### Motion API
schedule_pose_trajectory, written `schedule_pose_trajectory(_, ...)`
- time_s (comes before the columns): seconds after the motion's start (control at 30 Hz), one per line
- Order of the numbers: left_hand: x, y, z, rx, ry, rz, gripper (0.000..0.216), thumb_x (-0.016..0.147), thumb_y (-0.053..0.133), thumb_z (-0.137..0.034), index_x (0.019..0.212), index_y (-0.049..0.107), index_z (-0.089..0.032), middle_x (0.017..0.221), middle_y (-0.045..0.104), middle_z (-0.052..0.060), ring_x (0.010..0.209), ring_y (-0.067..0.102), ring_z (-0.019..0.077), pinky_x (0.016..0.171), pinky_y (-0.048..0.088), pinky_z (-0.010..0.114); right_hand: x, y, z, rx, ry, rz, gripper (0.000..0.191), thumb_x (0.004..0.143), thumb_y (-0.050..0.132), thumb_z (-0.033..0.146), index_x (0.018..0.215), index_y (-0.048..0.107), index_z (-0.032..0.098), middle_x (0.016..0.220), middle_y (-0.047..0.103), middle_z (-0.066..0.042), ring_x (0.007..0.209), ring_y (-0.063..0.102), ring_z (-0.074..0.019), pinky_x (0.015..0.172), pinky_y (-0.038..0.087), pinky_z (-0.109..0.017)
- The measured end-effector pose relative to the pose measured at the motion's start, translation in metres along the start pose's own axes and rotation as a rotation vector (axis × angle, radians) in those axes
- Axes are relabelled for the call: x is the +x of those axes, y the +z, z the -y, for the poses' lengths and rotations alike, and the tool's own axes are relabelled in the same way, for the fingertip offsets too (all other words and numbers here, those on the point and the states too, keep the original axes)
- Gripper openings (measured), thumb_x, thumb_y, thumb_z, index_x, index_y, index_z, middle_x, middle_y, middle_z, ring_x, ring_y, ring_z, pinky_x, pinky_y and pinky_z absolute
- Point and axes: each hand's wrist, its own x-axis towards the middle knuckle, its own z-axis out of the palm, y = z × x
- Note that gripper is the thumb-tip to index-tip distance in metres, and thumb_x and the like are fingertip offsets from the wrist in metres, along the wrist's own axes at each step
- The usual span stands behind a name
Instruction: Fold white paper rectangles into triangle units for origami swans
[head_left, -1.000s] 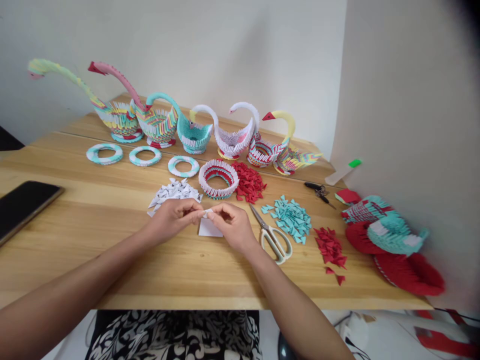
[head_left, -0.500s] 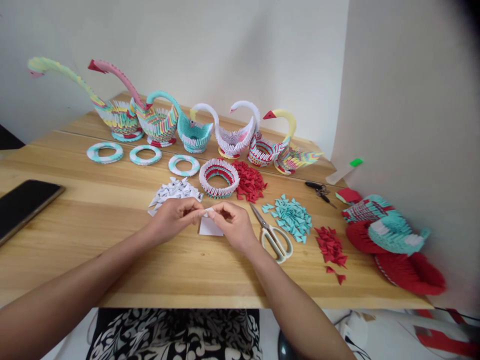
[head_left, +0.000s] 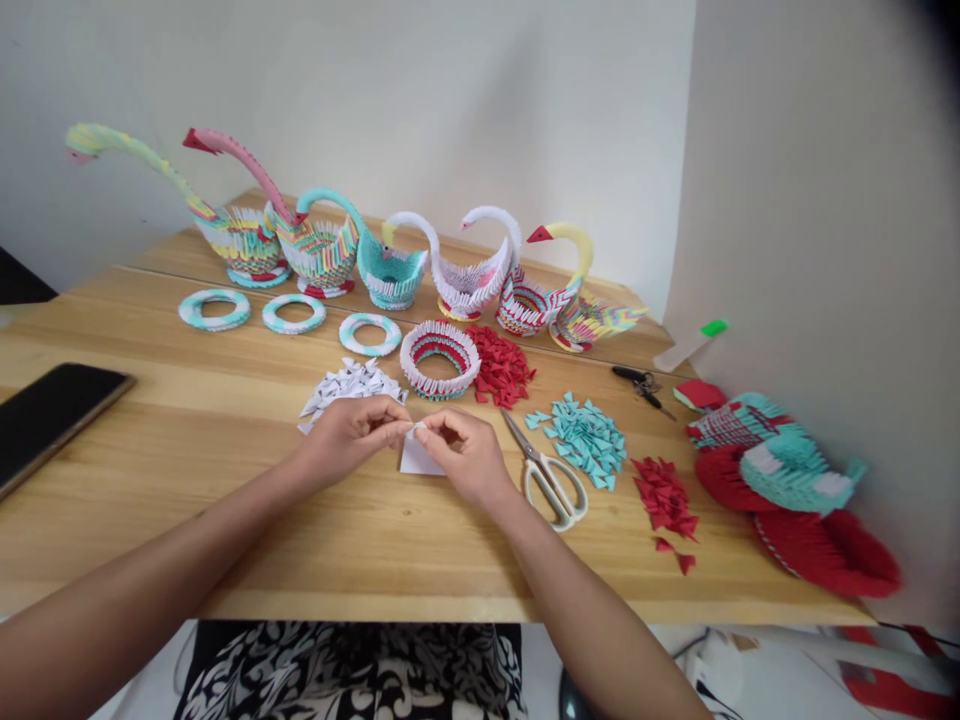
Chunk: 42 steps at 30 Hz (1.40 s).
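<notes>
Head view: the left hand (head_left: 352, 432) and the right hand (head_left: 466, 450) come together just above the table (head_left: 337, 550), each with thumb and fingers pinched narrow on one small white paper piece (head_left: 418, 428). Gripping it from both sides presumably lets the thumbs and fingertips steady so light a piece. Its long axis seems to run left to right, from one pinch to the other, though fingers cover so much of it that I cannot be sure, nor tell which end is its point. Directly below, and partly behind the right fingers, lies a flat white sheet (head_left: 421, 460), its near edge roughly parallel to the table's front; whether it joins the held piece I cannot tell.

Just beyond the left hand sits a pile of white folded pieces (head_left: 354, 380), near enough to suit that side. Past the fingertips stands a ring-shaped paper basket (head_left: 442, 386), with a red pile (head_left: 501, 368) against its right. Scissors (head_left: 532, 456) lie beside the right forearm, blades aimed away and handles towards the person, probably for an easy pick-up. Further right are a turquoise pile (head_left: 589, 440) and a smaller red heap (head_left: 664, 497), apparently sorted by colour. Paper swans (head_left: 394, 270) line the back.
</notes>
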Motion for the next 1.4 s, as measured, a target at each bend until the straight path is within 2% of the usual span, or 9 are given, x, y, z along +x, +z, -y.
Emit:
schedule_pose_trajectory(0.3, -0.0014, -0.0046, 0.0008, 0.012, 0.018, 0.026, 0.037, 0.094, 0.044, -0.036, 0.068, 0.061, -0.014, 0.064, 0.06, -0.001, 0.059, 0.053, 0.009, 0.059, 0.041, 0.017, -0.0003, -0.0011, -0.0012, 0.027, 0.03, -0.039, 0.014, 0.083, 0.059, 0.027, 0.076, 0.065, 0.017, 0.067, 0.057, 0.002, 0.06, 0.047, -0.0101, 0.056, 0.036, -0.021)
schedule_pose_trajectory(0.47, -0.0007, -0.0038, 0.0039, 0.015, 0.013, 0.069, 0.033, 0.093, 0.047, -0.035, 0.072, 0.062, -0.015, 0.066, 0.062, -0.001, 0.062, 0.055, 0.0093, 0.061, 0.042, 0.017, -0.0002, -0.0018, 0.0, 0.034, 0.027, -0.056, 0.015, 0.083, 0.059, 0.028, 0.076, 0.065, 0.017, 0.066, 0.056, 0.002, 0.059, 0.046, -0.0101, 0.055, 0.036, -0.021)
schedule_pose_trajectory(0.67, -0.0002, -0.0012, 0.0073, 0.045, 0.004, 0.048, 0.024, 0.088, 0.054, -0.035, 0.082, 0.068, -0.016, 0.066, 0.063, -0.002, 0.061, 0.056, 0.0107, 0.058, 0.04, 0.018, -0.0005, -0.0013, -0.0021, 0.022, 0.006, -0.06, 0.013, 0.083, 0.06, 0.027, 0.077, 0.065, 0.017, 0.066, 0.055, 0.003, 0.06, 0.046, -0.0099, 0.056, 0.036, -0.021)
schedule_pose_trajectory(0.83, -0.0004, -0.0006, 0.0085, 0.11, -0.017, 0.037, 0.025, 0.089, 0.054, -0.036, 0.079, 0.067, -0.016, 0.067, 0.065, -0.002, 0.063, 0.057, 0.0111, 0.059, 0.04, 0.018, -0.0001, -0.0009, -0.0034, -0.012, 0.002, -0.047, 0.013, 0.084, 0.059, 0.028, 0.078, 0.066, 0.018, 0.066, 0.055, 0.002, 0.06, 0.047, -0.0105, 0.056, 0.036, -0.021)
schedule_pose_trajectory(1.17, -0.0024, 0.0023, 0.0053, 0.187, 0.04, 0.013, 0.027, 0.089, 0.051, -0.034, 0.073, 0.062, -0.015, 0.06, 0.06, -0.002, 0.055, 0.051, 0.0103, 0.052, 0.035, 0.018, -0.0011, -0.0011, -0.0075, 0.019, 0.012, -0.022, 0.015, 0.086, 0.059, 0.029, 0.081, 0.067, 0.018, 0.073, 0.062, 0.001, 0.065, 0.051, -0.0114, 0.058, 0.038, -0.021)
schedule_pose_trajectory(1.4, -0.0017, 0.0047, 0.0045, 0.133, 0.013, 0.013, 0.025, 0.089, 0.054, -0.033, 0.075, 0.065, -0.015, 0.061, 0.061, -0.002, 0.056, 0.052, 0.0102, 0.054, 0.035, 0.018, -0.0013, -0.0038, -0.003, -0.145, -0.079, -0.044, 0.018, 0.088, 0.056, 0.028, 0.077, 0.064, 0.018, 0.071, 0.061, 0.0, 0.066, 0.053, -0.0135, 0.063, 0.039, -0.024)
